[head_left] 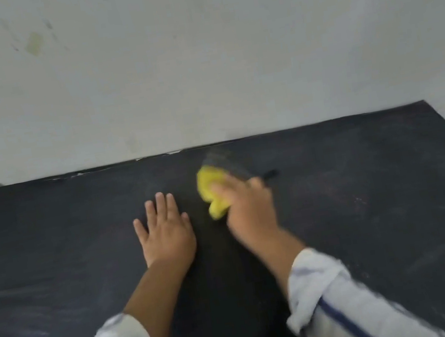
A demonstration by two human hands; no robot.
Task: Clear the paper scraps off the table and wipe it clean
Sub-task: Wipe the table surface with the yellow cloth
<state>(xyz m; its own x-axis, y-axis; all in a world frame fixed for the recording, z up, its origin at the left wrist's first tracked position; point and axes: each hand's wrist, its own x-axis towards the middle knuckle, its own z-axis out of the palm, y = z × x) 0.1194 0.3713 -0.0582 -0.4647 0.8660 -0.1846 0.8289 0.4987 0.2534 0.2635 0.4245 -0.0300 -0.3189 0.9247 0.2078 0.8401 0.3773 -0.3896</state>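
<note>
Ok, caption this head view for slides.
Right hand grips a crumpled yellow cloth on the dark tabletop; left hand rests flat beside it.

right hand [248, 208] blurred, yellow cloth [210, 189] partly hidden beneath it

The light is soft, even and rather dim, with no glare. The pale wall [197, 55] reads as flat grey-white, and the dark table [381, 201] carries only a faint sheen at lower left. A deeper shadow lies on it at lower centre of the frame. The right hand [251, 210] and the yellow cloth [213, 190] are smeared by motion blur; the left hand [164, 233] is sharper. The sleeves [337, 295] at the bottom edge are soft. Wide-angle distortion bends the table's far edge at the right.
</note>
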